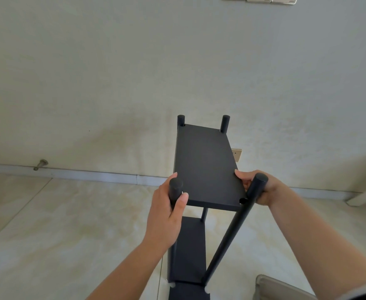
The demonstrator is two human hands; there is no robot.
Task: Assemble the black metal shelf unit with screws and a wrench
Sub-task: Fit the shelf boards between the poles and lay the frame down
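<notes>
Shelf unit stands upright on the floor near the wall. Left hand grips the near-left post; right hand curls round the top shelf's near-right corner behind the leaning post. Risk: that post appears unseated and could slip free. Matte black metal; round tubes, flat rectangular panels.

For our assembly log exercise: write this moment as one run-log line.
left hand: grips near-left post | right hand: holds top shelf edge | unit upright
</notes>
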